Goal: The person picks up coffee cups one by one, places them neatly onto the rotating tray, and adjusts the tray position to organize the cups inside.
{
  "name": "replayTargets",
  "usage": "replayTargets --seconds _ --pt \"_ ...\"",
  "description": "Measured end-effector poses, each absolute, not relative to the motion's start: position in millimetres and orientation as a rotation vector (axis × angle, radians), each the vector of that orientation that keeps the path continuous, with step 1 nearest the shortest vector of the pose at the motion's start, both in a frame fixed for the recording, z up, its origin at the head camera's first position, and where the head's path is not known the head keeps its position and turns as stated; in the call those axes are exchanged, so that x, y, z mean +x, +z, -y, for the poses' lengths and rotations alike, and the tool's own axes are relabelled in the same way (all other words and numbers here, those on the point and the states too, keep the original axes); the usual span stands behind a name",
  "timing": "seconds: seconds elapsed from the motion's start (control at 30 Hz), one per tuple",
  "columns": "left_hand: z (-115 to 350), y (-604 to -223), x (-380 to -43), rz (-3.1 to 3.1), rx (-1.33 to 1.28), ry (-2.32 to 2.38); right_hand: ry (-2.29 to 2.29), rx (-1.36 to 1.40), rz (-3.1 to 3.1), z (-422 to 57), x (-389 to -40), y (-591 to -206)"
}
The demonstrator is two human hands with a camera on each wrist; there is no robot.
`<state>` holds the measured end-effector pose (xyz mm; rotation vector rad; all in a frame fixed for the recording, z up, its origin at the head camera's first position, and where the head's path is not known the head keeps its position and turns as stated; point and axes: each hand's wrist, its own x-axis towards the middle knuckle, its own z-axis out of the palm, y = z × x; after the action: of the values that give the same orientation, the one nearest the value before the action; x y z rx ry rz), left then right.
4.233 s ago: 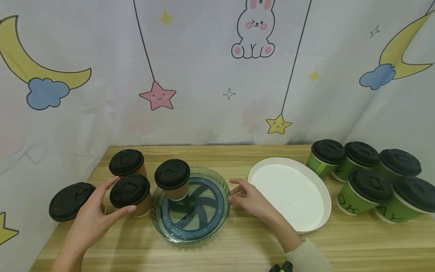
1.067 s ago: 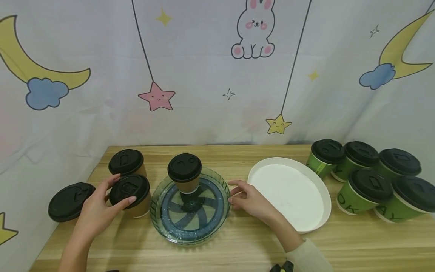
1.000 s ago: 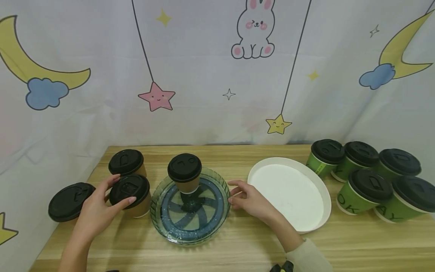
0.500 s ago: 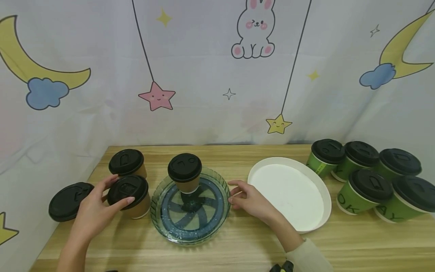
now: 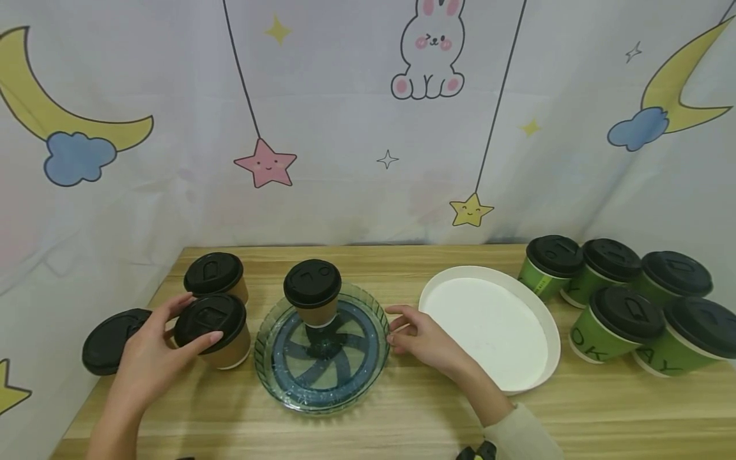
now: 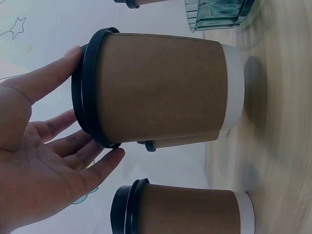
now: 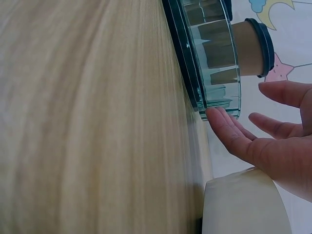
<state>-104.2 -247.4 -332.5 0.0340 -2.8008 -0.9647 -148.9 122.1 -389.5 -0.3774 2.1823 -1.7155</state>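
At the lower left of the head view, a brown cup point(image 5: 214, 317) is gripped by its black lid between the thumb and fingers of the left hand point(image 5: 151, 361). At the lower centre, the rim of a greenish clear dish point(image 5: 345, 370) is touched by the right hand point(image 5: 427, 343), its fingers loosely bent. A lidded cup point(image 5: 313, 287) is stood on the dish. To the right, a white tray point(image 5: 489, 326) is placed, and five green cups point(image 5: 623, 319) are grouped beyond it.
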Motion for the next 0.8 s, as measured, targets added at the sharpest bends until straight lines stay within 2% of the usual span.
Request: replayTargets --seconds 0.8 --pt "241 -315 -99 2.737 -0.032 -0.945 -1.717 -0.373 -2.177 -122 -149 -390"
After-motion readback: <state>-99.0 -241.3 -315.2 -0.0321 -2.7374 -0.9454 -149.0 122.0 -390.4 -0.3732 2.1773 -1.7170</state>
